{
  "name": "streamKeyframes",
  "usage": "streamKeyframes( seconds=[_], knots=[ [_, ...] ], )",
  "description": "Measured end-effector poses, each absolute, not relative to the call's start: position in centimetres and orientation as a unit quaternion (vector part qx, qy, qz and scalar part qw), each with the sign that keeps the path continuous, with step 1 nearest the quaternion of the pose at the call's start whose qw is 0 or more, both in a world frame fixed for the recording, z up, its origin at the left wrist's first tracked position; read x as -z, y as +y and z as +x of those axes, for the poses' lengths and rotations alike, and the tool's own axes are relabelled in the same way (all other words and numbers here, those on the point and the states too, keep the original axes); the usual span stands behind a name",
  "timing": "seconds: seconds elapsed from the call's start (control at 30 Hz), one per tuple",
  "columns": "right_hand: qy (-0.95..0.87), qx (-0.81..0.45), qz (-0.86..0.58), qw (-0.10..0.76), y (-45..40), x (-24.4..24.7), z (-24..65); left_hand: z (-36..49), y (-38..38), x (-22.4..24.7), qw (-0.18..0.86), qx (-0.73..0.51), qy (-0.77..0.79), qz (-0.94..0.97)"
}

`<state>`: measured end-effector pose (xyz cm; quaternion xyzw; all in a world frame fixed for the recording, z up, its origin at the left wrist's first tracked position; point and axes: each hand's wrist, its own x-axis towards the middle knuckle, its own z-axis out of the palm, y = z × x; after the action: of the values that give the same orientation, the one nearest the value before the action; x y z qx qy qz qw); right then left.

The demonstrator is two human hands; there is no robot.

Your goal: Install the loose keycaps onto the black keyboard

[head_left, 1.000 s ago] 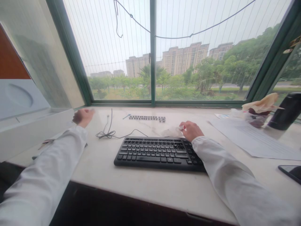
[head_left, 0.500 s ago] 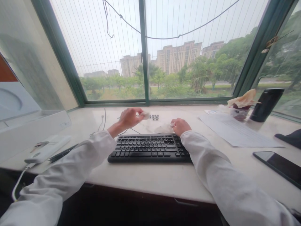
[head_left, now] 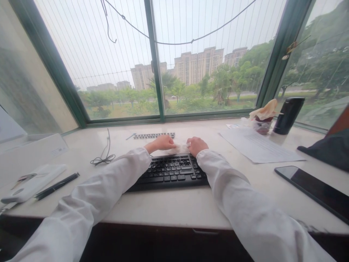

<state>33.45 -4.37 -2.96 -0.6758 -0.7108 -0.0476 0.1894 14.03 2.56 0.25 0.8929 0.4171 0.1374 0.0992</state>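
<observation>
A black keyboard (head_left: 171,179) lies on the pale counter, and my forearms cross over both of its ends. My left hand (head_left: 163,142) is just beyond the keyboard's back edge, its fingers closed on a crumpled white tissue (head_left: 179,148). Close on the other side, my right hand (head_left: 198,146) is closed too, pinching white tissue at its fingertips. Whether it is one piece or two I cannot tell. Behind my left hand, small loose keycaps (head_left: 152,136) stand in neat rows.
A thin cable (head_left: 103,159) lies coiled at left, near black pens (head_left: 57,186) and a white box (head_left: 35,151). On the right are a paper sheet (head_left: 259,145), a phone (head_left: 313,191), a dark bottle (head_left: 289,115) and a cup with a wrapper (head_left: 263,122). The window (head_left: 160,118) bounds the back.
My left hand has come down from beside the keycaps toward my right hand, so the two are closer together over the tissue. The view has turned to the right.
</observation>
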Motion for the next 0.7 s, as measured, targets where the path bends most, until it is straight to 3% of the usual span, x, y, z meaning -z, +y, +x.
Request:
streamKeyframes(
  seconds=[0.13,0.3,0.7],
  knots=[
    [-0.712,0.038,-0.676,0.186,-4.3,2.9,33.4,14.3,2.6,0.6,0.059,-0.108,0.419,0.9],
    [-0.711,0.03,-0.68,0.178,-4.4,2.8,33.4,14.6,3.0,1.1,0.08,-0.139,0.439,0.884],
    [-0.713,0.023,-0.68,0.167,-4.8,2.5,33.4,11.9,4.9,1.2,0.27,-0.125,0.51,0.807]
  ],
)
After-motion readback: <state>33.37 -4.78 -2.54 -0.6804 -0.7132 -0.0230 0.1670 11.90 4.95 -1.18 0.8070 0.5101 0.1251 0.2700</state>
